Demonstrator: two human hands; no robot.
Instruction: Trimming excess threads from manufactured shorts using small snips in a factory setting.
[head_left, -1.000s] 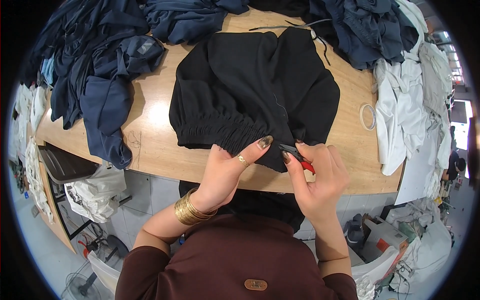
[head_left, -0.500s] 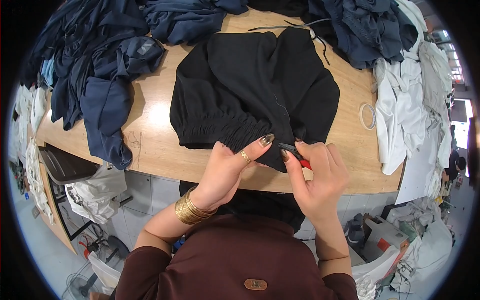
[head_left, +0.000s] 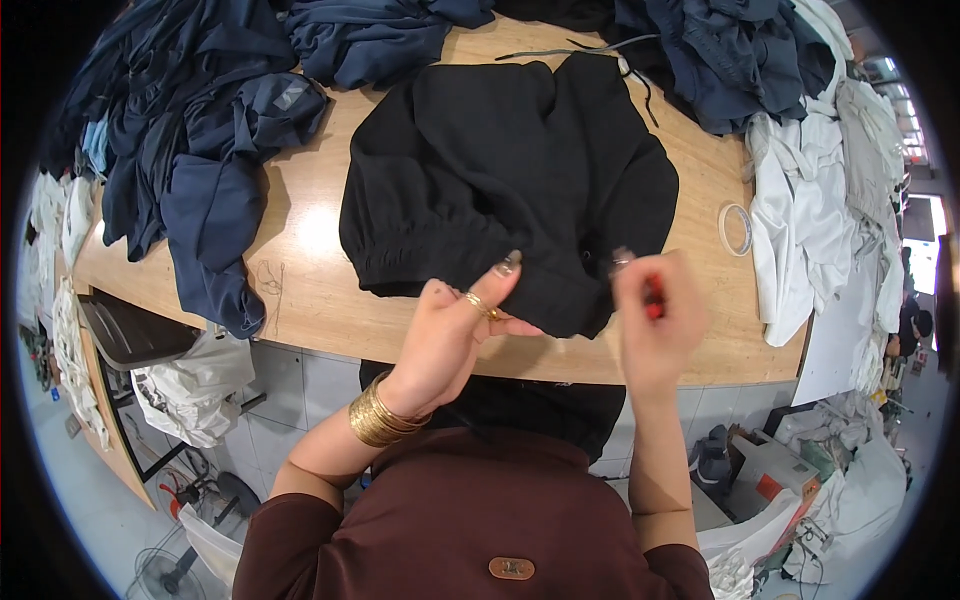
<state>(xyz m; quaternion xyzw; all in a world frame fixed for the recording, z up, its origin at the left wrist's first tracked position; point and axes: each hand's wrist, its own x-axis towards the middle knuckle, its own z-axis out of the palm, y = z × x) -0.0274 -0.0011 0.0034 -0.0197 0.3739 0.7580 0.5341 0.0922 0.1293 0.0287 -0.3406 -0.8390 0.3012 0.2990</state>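
Lying near the front edge of the tabletop [head_left: 310, 310], the black garment [head_left: 500, 150] spreads just beyond the hands, its lower part reaching back between them. The cloth is matte and softly folded, with a gathered band puckering along its near left edge. The left hand [head_left: 445, 335] pinches that near edge, thumb on top and fingers underneath, one finger showing below the hem. The right hand [head_left: 660, 325], blurred, is curled around a red tool [head_left: 655, 297] at the garment's near right side; most of the tool is hidden, and whether its tip meets the cloth I cannot tell. Gold bangles [head_left: 380, 415] circle the left wrist, and a maroon shirt [head_left: 480, 500] fills the foreground.

Around the garment the tabletop is pale, smooth wood with a bright glare at left, near a loose tangle of thread [head_left: 270, 285]. A thin grey cord [head_left: 600, 50] runs across the far end of the garment. Crumpled navy clothes [head_left: 215, 190] heap at left, and more navy cloth [head_left: 745, 60] bunches at the far right. A ring-shaped roll [head_left: 745, 243] lies to the right, just beside draped white fabric [head_left: 795, 200]. Below, on the grey tiled floor [head_left: 275, 390], are a white sack [head_left: 195, 390] and a fan [head_left: 165, 578] at left, and a box [head_left: 765, 475] at right.
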